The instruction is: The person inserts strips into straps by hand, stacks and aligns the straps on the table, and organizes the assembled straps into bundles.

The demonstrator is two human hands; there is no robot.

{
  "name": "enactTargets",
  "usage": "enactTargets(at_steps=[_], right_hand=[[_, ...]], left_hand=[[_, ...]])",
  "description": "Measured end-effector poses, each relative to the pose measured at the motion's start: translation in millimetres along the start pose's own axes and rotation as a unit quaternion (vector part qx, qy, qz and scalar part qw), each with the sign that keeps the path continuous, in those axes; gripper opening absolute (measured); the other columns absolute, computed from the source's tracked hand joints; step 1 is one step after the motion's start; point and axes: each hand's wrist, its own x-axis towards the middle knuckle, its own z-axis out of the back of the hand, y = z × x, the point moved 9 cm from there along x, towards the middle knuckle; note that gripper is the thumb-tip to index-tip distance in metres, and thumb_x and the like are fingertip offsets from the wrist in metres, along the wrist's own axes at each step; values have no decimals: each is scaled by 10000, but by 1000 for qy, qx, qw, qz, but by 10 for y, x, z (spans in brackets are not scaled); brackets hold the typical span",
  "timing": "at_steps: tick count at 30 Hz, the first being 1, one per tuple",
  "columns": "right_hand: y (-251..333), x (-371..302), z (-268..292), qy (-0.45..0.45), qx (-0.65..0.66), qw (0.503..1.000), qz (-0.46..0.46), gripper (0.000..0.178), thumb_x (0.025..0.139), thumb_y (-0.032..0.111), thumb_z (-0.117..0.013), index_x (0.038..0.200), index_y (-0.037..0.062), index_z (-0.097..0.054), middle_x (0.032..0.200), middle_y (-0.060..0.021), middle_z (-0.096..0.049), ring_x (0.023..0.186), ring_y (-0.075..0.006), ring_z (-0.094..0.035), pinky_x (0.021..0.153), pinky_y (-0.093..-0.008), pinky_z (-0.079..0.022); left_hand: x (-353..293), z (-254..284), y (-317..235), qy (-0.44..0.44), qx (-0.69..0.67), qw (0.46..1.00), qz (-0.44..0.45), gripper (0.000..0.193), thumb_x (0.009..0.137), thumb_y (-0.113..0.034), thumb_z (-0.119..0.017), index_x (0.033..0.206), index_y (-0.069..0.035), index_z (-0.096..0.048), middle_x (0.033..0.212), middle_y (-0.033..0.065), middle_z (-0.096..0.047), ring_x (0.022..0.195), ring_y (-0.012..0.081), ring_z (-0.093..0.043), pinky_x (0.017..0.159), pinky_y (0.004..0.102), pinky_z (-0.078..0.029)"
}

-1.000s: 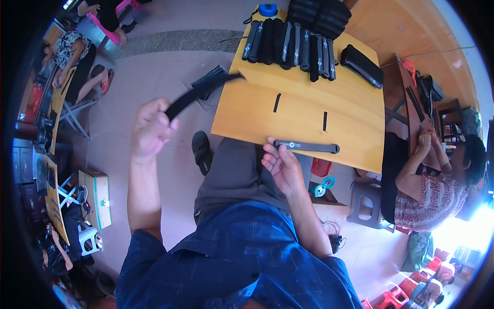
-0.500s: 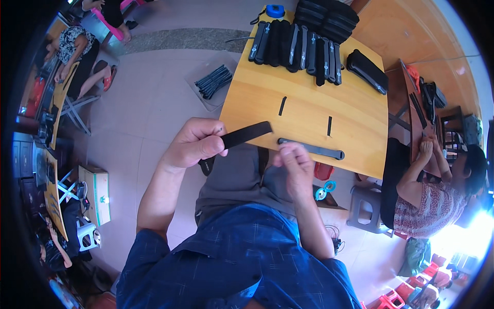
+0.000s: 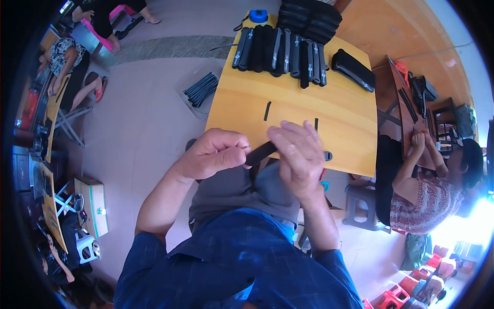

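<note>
My left hand (image 3: 215, 155) is closed in a pinch on one end of a short, flat black strap (image 3: 261, 153), held above my lap at the near edge of the table. My right hand (image 3: 300, 159) reaches over the strap's other end, touching or just over it. Its fingers are stretched out and partly smeared by motion. Behind this hand lies a dark grey strap with a rounded, holed end (image 3: 328, 156), the rest of it hidden. Two thin black strips, a left one (image 3: 267, 111) and a right one (image 3: 316, 123), lie on the wooden table (image 3: 236, 110).
Farther back stand a row of black and grey straps (image 3: 280, 51), a black bundle (image 3: 354, 70), a stacked black pile (image 3: 309, 20) and a blue tape measure (image 3: 258, 16). A clear bin (image 3: 188, 105) of dark rods is left of the table. A person (image 3: 427, 201) sits at the right.
My right hand has come up and over the free end of the black strap, covering most of the grey strap on the table. My left hand has shifted right, still pinching the strap.
</note>
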Motion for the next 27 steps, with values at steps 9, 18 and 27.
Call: enactTargets(at_steps=[9, 18, 27], right_hand=[[-1702, -58, 1007, -141, -322, 936, -28, 292, 828, -23, -746, 1071, 129, -800, 1003, -94, -693, 945, -289, -683, 779, -392, -548], [-3144, -854, 705, -43, -332, 927, -169, 152, 868, 84, -721, 1002, 115, -785, 885, -84, -666, 842, -311, -661, 737, -432, -544], [-3059, -865, 601, 10, -311, 927, -207, 234, 913, 160, -747, 1121, 58, -779, 980, -118, -674, 929, -333, -653, 805, -433, -546]], left_hand=[[-112, 206, 598, -84, 40, 988, 119, 295, 1068, -254, -642, 913, -9, -693, 769, -33, -589, 705, 22, -486, 635, 214, -378], [-336, 303, 1038, -141, 90, 962, 218, 257, 1040, -203, -658, 874, -13, -704, 752, -34, -600, 716, 34, -507, 659, 234, -409], [-320, 326, 1109, -169, 67, 957, 227, 251, 1035, -191, -653, 865, -12, -698, 747, -53, -579, 714, 29, -491, 652, 225, -400]])
